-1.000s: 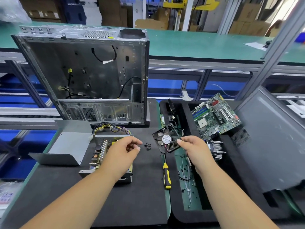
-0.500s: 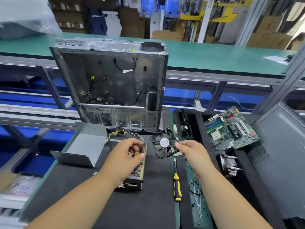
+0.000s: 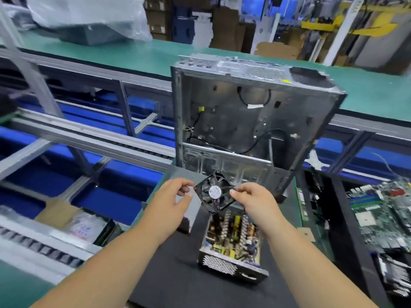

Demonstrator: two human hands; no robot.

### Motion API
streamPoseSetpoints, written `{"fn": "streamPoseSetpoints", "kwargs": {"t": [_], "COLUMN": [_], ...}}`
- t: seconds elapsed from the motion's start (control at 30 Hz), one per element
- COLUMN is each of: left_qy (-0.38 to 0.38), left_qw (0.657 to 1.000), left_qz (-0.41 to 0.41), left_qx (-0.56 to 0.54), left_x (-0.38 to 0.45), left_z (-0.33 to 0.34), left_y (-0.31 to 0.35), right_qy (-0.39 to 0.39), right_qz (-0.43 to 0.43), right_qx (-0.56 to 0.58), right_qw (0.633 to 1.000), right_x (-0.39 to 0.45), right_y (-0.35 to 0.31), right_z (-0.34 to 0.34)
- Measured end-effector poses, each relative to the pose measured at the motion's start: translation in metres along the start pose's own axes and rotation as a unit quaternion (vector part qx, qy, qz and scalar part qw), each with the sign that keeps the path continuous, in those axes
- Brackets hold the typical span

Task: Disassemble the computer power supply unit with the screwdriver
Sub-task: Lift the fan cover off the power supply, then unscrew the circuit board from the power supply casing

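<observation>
The black cooling fan (image 3: 215, 192), with a round white label at its hub, is held up in the air above the opened power supply unit (image 3: 231, 243). My right hand (image 3: 252, 202) pinches the fan's right edge. My left hand (image 3: 175, 197) has curled fingers at the fan's left corner and seems to pinch it. The power supply lies on the black mat (image 3: 178, 276) with its circuit board, coils and capacitors exposed and its vented end facing me. Its grey cover (image 3: 195, 207) lies behind my left hand, mostly hidden. No screwdriver is in view.
An empty metal computer case (image 3: 244, 121) stands upright just behind the fan. At the right a green motherboard (image 3: 382, 212) and a heatsink (image 3: 395, 272) lie in a black tray. Conveyor rails and blue bins run along the left. A cardboard box of bagged parts (image 3: 75, 223) sits low on the left.
My right hand has raised the fan off the mat to above the power supply. My left hand left the power supply and came to the fan. The view swung left.
</observation>
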State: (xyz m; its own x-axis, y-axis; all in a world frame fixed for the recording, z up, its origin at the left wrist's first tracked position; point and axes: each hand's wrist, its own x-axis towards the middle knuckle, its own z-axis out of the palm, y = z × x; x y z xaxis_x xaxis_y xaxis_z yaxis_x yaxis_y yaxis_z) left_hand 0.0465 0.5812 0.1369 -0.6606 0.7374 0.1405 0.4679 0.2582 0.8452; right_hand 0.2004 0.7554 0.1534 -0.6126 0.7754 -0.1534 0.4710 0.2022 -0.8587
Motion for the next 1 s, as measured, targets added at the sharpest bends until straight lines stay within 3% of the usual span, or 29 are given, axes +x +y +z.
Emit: {"fn": "streamPoseSetpoints", "kwargs": {"t": [0.17, 0.4, 0.67, 0.87, 1.0], "left_qy": [0.014, -0.103, -0.182, -0.186, -0.145], "left_qw": [0.998, 0.983, 0.968, 0.963, 0.970], "left_qz": [-0.061, -0.154, -0.173, -0.187, -0.164], "left_qx": [-0.017, 0.013, 0.023, 0.063, 0.109], "left_x": [0.030, 0.064, 0.083, 0.088, 0.086], "left_z": [-0.043, -0.056, -0.052, -0.049, -0.049], "left_y": [-0.038, -0.082, -0.107, -0.111, -0.105], "right_qy": [-0.013, -0.114, -0.224, -0.182, -0.152], "right_qz": [-0.022, 0.003, 0.022, 0.029, 0.019], "right_qx": [-0.139, -0.271, -0.353, -0.334, -0.345], "right_qw": [0.990, 0.956, 0.908, 0.924, 0.926], "right_x": [0.030, 0.071, 0.091, 0.091, 0.082], "right_y": [-0.030, -0.046, -0.050, -0.046, -0.047], "right_z": [0.045, 0.097, 0.136, 0.130, 0.112]}}
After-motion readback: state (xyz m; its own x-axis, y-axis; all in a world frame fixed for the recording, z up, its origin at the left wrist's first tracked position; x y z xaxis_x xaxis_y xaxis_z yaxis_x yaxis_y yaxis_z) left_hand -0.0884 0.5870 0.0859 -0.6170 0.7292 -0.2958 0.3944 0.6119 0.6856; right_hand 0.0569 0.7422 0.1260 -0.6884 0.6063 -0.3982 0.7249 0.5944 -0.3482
